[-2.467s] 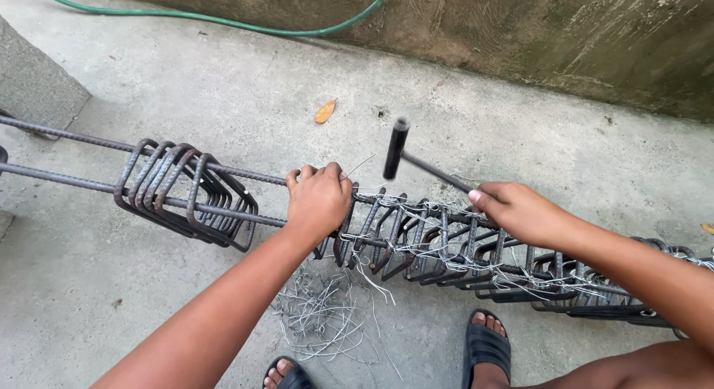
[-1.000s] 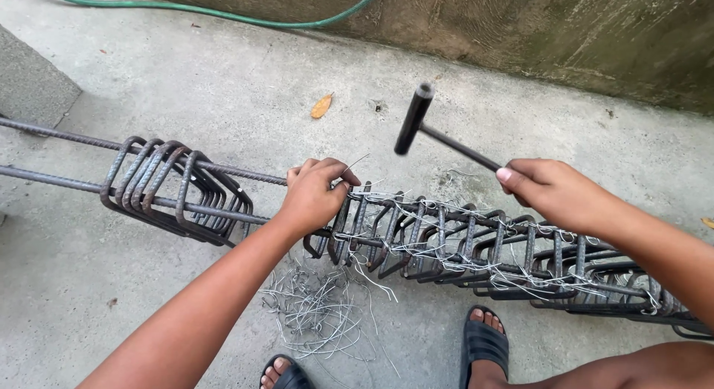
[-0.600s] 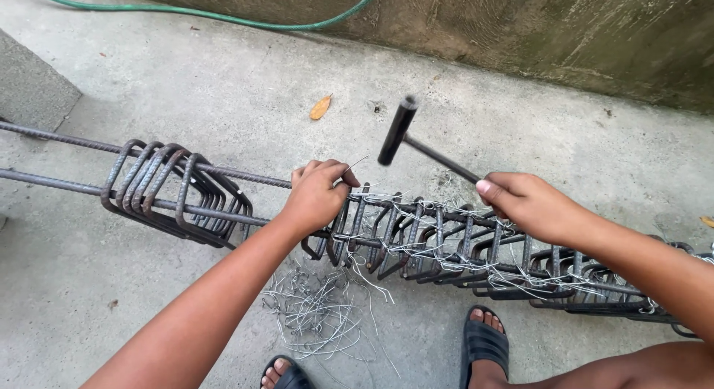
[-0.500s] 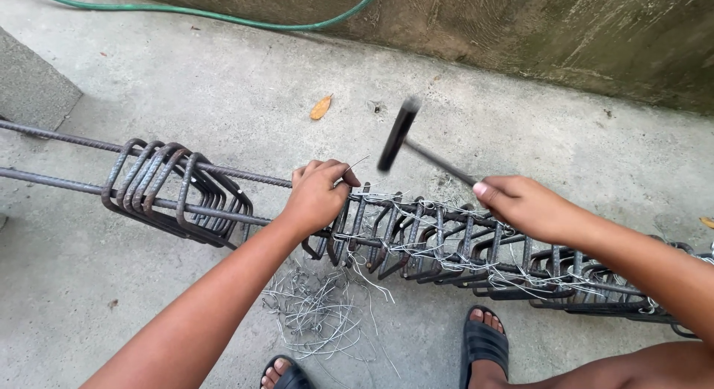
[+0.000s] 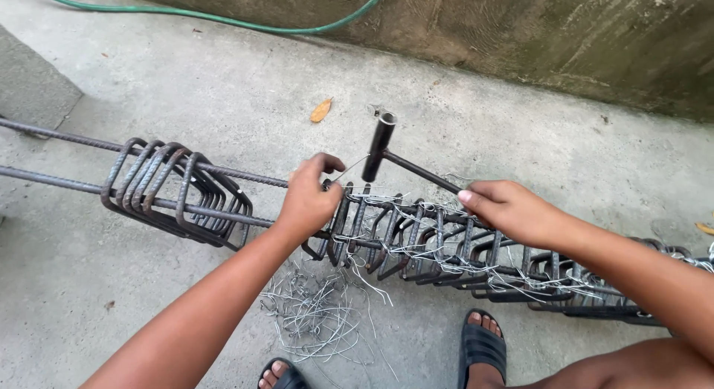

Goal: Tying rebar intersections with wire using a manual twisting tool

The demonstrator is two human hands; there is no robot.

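On the concrete floor [image 5: 186, 307], seen from the head camera, a long rebar cage [image 5: 446, 248] is laid on its side, its long axis running from the left edge of the picture across to the lower right, roughly level with the floor and parallel to the stained wall [image 5: 558, 39] behind it. The left hand [image 5: 309, 199] is clenched around the upper long bar at the point where the tied stirrups begin, a thin strand of tie wire [image 5: 349, 169] being pinched at its fingertips. The right hand [image 5: 513, 210] is closed on the handle of a dark metal twisting tool [image 5: 383, 143], whose short tubular head stands nearly upright just beyond the left hand, its shaft slanting down and to the right into the grip. To the right of the left hand the stirrups are seen already spaced and bound with pale wire; to the left a bunch of loose stirrups [image 5: 175, 192] is still crowded together on the bars, unspaced and untied, so the work is judged well along but unfinished. A heap of cut wire pieces [image 5: 316, 322] lies on the floor below the cage, near two dark sandals [image 5: 480, 344]. A green hose [image 5: 223, 17] is laid along the wall.
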